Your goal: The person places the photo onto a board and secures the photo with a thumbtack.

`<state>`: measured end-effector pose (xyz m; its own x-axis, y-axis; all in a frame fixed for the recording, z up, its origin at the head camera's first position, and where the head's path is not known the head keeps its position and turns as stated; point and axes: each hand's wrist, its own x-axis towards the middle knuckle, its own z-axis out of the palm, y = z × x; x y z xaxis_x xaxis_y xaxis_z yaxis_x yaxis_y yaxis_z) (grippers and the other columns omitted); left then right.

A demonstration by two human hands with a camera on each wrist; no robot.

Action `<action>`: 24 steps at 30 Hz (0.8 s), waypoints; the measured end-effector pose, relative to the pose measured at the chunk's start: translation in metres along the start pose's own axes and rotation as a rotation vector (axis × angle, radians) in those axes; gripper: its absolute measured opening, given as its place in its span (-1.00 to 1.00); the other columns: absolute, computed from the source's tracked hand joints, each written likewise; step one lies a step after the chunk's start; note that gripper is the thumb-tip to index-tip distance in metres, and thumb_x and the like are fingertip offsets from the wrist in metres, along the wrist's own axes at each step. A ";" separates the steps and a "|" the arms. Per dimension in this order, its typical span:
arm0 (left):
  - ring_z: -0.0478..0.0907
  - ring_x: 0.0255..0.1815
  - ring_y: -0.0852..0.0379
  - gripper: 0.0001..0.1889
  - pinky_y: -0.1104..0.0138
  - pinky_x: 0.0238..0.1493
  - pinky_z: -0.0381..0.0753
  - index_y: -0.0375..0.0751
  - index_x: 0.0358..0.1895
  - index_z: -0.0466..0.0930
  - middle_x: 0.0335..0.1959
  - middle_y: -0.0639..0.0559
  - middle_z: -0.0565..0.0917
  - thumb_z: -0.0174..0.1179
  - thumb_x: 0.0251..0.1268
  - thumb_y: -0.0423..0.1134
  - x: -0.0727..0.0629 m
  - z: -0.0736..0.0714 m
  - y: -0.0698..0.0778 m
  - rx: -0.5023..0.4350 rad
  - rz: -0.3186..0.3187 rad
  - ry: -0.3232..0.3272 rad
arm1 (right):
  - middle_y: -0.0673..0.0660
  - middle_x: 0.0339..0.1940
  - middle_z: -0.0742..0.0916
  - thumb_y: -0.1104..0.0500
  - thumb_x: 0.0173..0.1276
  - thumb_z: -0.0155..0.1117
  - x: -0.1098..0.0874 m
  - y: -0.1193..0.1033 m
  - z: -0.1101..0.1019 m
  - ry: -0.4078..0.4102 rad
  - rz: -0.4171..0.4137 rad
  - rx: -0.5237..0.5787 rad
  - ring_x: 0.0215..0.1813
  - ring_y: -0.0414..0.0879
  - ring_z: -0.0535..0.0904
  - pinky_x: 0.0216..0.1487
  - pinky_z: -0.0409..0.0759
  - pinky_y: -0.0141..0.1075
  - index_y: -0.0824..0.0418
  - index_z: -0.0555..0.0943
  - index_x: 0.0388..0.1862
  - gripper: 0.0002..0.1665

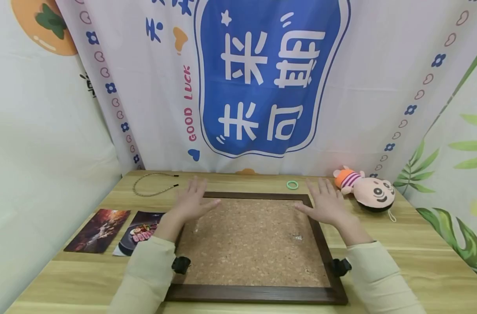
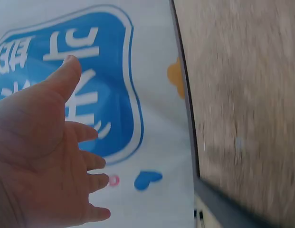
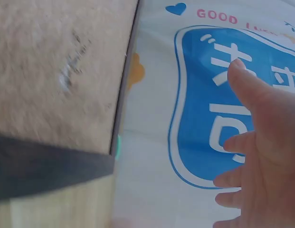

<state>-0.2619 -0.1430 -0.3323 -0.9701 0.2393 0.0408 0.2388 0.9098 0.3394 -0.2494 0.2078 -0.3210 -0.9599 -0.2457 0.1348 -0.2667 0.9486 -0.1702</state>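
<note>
A cork board in a dark brown wooden frame lies flat on the table before me. My left hand, fingers spread and holding nothing, overlaps the frame's far left corner in the head view. Over the far right corner my right hand is spread the same way, also with nothing in it. In the left wrist view the left palm and its straight fingers show against the printed curtain. The right wrist view shows the right hand with its thumb raised apart from the fingers.
Two picture cards lie left of the board. A thin headband sits at the back left, a green ring behind the board. At the back right rests a plush toy. A printed curtain hangs behind the table.
</note>
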 end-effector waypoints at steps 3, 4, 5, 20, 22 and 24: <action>-0.34 0.26 -0.29 -0.15 -0.19 0.07 -0.33 -0.32 0.32 -0.16 0.29 -0.38 -0.25 -0.11 0.15 0.20 -0.006 -0.009 -0.014 0.016 -0.002 0.031 | 0.47 0.27 0.01 -0.34 0.12 -0.05 -0.003 0.005 -0.011 0.010 -0.010 -0.001 0.25 0.37 -0.17 0.03 -0.12 0.29 0.31 0.01 0.32 0.01; -0.33 0.26 -0.30 -0.16 -0.21 0.06 -0.31 -0.34 0.32 -0.14 0.29 -0.39 -0.23 -0.11 0.15 0.20 -0.008 -0.011 -0.020 0.024 -0.010 0.039 | 0.47 0.27 0.00 -0.35 0.12 -0.06 -0.004 0.008 -0.015 0.007 -0.010 0.006 0.25 0.38 -0.18 0.03 -0.12 0.29 0.31 0.00 0.32 0.02; -0.31 0.25 -0.32 -0.15 -0.23 0.04 -0.29 -0.36 0.31 -0.12 0.28 -0.41 -0.21 -0.11 0.15 0.21 -0.010 -0.014 -0.025 0.027 -0.019 0.046 | 0.47 0.27 0.00 -0.36 0.12 -0.07 -0.005 0.010 -0.017 0.004 -0.008 0.015 0.25 0.38 -0.18 0.03 -0.13 0.29 0.32 -0.01 0.32 0.03; -0.13 0.17 -0.43 -0.09 -0.30 -0.07 -0.13 -0.44 0.29 -0.13 0.21 -0.50 -0.03 -0.15 0.12 0.28 -0.055 -0.023 -0.113 -0.030 -0.141 0.139 | 0.47 0.23 0.15 -0.20 0.19 0.02 -0.020 0.058 -0.003 0.076 -0.051 0.158 0.21 0.36 0.00 0.07 0.00 0.18 0.41 0.02 0.29 -0.07; -0.12 0.17 -0.43 -0.08 -0.27 -0.03 -0.12 -0.51 0.28 -0.18 0.20 -0.54 -0.05 -0.13 0.15 0.23 -0.060 -0.022 -0.121 -0.072 -0.149 0.125 | 0.46 0.23 0.15 -0.16 0.21 0.03 -0.023 0.063 0.002 0.063 -0.053 0.233 0.21 0.35 0.00 0.08 0.00 0.17 0.43 -0.01 0.29 -0.08; -0.13 0.17 -0.44 -0.07 -0.23 0.00 -0.09 -0.54 0.26 -0.23 0.19 -0.56 -0.08 -0.13 0.16 0.21 -0.064 -0.020 -0.128 -0.127 -0.158 0.107 | 0.45 0.23 0.16 -0.13 0.22 0.03 -0.024 0.068 0.006 0.050 -0.045 0.296 0.21 0.34 0.02 0.08 0.02 0.16 0.44 -0.02 0.29 -0.09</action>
<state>-0.2310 -0.2812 -0.3599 -0.9957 0.0540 0.0748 0.0827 0.8814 0.4651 -0.2447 0.2771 -0.3420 -0.9430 -0.2693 0.1957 -0.3298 0.8356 -0.4394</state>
